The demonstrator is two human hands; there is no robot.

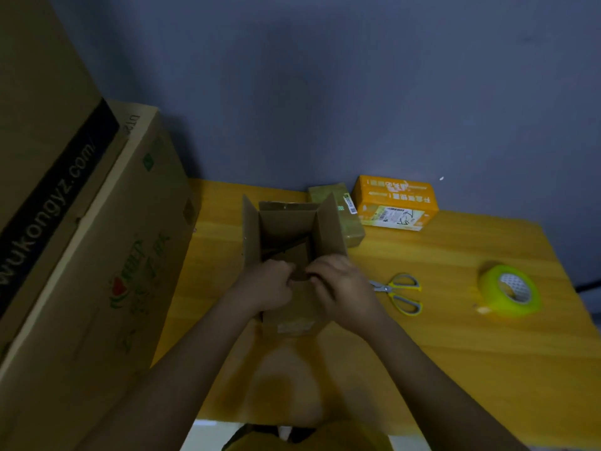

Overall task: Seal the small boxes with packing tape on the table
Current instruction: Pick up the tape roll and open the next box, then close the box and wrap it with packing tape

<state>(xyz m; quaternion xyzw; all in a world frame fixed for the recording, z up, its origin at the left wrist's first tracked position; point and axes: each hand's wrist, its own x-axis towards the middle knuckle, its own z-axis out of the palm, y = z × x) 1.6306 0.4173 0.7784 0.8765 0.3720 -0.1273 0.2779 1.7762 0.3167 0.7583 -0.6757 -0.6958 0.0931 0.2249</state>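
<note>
A small brown cardboard box [286, 229] stands open on the wooden table [455, 353] in the middle, its side flaps and far flap upright. My left hand [266, 288] and my right hand [341, 288] both grip the near flap at the box's front edge, fingers curled over it. A roll of yellow-green packing tape [509, 289] lies on the table to the right, apart from both hands. Behind the open box sit a taped brown box [349, 216] and an orange box [396, 201].
Yellow-handled scissors [398, 292] lie just right of my right hand. Large stacked cardboard cartons [81, 255] fill the left side and overhang the table's left edge. A blue-grey wall [357, 92] backs the table.
</note>
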